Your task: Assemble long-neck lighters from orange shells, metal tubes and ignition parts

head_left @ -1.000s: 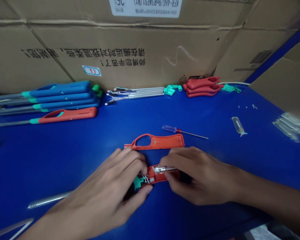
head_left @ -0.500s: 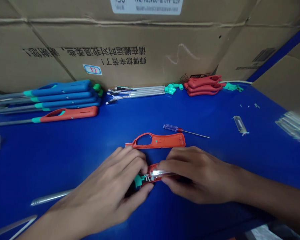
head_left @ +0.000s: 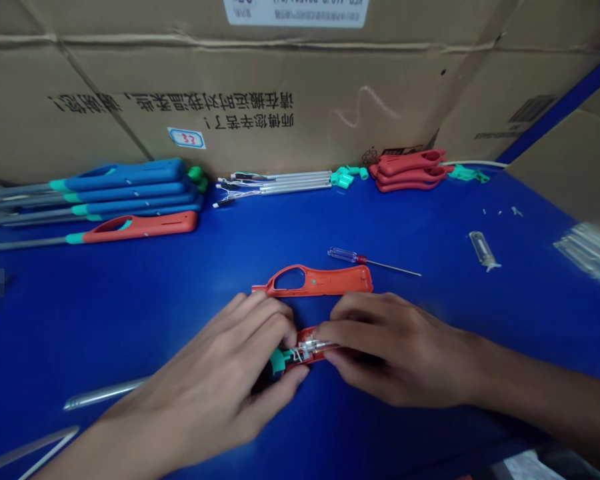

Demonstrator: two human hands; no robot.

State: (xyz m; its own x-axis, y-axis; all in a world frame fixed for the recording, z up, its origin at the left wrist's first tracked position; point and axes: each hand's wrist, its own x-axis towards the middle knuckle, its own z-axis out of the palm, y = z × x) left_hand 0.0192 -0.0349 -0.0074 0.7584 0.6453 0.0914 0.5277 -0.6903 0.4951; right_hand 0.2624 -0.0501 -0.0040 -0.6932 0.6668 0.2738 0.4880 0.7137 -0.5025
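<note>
My left hand [head_left: 230, 367] grips the front of an open orange lighter handle half [head_left: 307, 333], thumb below and fingers above. Beside its fingers a green trigger [head_left: 279, 361] and thin white wires show. At the rear of this half, my right hand [head_left: 395, 350] is closed, thumb and index finger around a clear fuel tank [head_left: 325, 345] with a metallic valve end. The tank's rear is hidden under the right fingers. Just beyond both hands, the other orange handle half [head_left: 343, 280] lies with its inside up. A metal lighter tube [head_left: 103, 393] passes behind my left wrist.
A clear-handled screwdriver [head_left: 347, 255] lies beyond the shell. Blue-handled lighters [head_left: 130, 177], metal tubes [head_left: 297, 183], green triggers [head_left: 344, 179] and red shells [head_left: 410, 170] line the cardboard wall [head_left: 330, 80]. One clear tank [head_left: 481, 249] and several others [head_left: 587, 250] lie right.
The fuel tank between my right fingers has shifted slightly, and less of its shiny side shows near the valve end. Both hands keep nearly the same place; the view has moved a little.
</note>
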